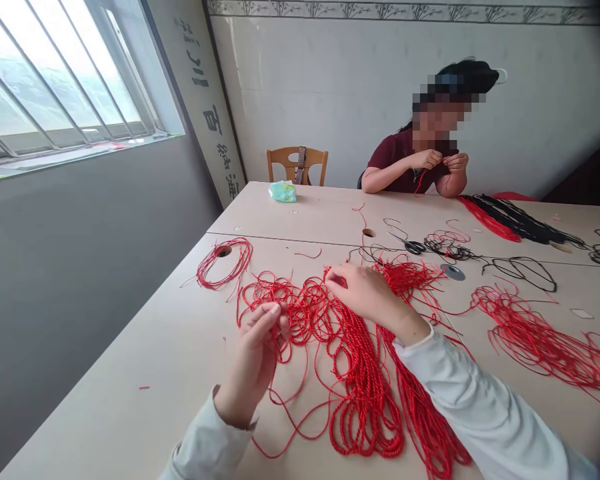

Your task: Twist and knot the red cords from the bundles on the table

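On the pale worktop [145, 347], thin red twisted cords [360, 400] lie heaped; the left hand [253, 360] curls up, its grip narrow, and the right hand [365, 293] rests palm down on them, its grip loose.

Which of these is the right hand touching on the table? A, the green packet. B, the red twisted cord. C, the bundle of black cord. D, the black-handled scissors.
B. The fingertips of the right hand rest on the red twisted cord heaped in the middle of the table, while the black cord lies farther away.
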Available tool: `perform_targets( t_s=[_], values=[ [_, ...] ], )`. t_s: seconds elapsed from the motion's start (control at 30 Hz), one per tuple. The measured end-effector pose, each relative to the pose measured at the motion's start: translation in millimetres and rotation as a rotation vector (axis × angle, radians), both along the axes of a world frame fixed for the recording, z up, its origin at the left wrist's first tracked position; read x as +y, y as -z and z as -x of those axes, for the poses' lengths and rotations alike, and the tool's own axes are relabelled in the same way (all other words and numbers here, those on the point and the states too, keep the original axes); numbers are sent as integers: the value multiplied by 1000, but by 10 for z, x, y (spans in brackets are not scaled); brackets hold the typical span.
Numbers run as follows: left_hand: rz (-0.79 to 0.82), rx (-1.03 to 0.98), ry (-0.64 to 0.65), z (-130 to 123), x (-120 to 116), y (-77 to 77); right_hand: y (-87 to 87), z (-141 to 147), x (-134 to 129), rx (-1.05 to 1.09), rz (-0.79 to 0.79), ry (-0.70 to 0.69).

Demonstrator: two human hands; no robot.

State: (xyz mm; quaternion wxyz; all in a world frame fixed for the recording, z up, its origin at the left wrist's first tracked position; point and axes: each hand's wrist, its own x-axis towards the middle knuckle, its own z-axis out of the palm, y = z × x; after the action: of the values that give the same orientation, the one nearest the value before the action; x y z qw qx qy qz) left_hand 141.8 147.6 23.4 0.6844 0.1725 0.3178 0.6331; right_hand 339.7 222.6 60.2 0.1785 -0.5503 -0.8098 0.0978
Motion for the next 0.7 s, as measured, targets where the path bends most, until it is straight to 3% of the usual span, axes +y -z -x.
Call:
perform_targets(
  t_s=[0.13,0.23,0.3,0.4,0.5,0.7],
  values=[
    [6,54,41,-14,-85,162,-128,561,692,42,25,-124],
    [53,-19,-10,17,-60,178,-73,1144,1130,37,72,-264],
    [115,-43,-62,30,-35,172,6,1531,1290,17,104,-352],
    [175,-82,-179,44,-13,168,133,2035,1313,-40,156,-489],
    [197,-107,-255,63,-20,182,236,2400,1177,-126,228,-572],
    [253,-134,-286,90,-30,203,361,2658,1069,-172,392,-524]
  ],
)
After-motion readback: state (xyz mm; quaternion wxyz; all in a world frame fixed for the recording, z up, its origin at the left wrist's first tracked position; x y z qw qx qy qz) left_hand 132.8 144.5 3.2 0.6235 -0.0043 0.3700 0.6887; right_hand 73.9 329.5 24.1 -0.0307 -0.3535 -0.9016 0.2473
